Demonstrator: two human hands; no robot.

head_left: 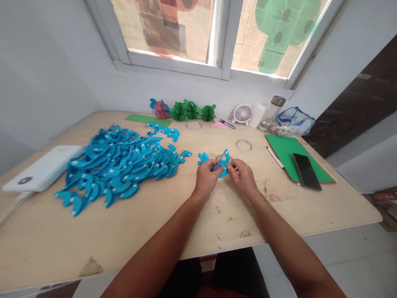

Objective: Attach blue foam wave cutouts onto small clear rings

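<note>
A curved blue paper cutout (225, 156) with a small white square near its tip is held up over the middle of the table. My left hand (207, 176) is closed on its left side, thumb on top. At its right edge, the fingers of my right hand (242, 176) are pinched together and touch it. Partly hidden behind the cutout lies a ring-shaped roll (231, 157). Just beyond my left hand are a few small blue paper pieces (203, 157). To the left spreads a large pile of blue paper cutouts (124, 161), many with white squares.
A white power bank (43, 167) with a cable lies far left. Two more rings (243, 146) (194, 126) rest beyond my hands. Green paper crafts (190, 110), a small fan (242, 113) and a bottle (273, 114) line the back. A phone (306, 171) lies on green sheets (287, 149) at right.
</note>
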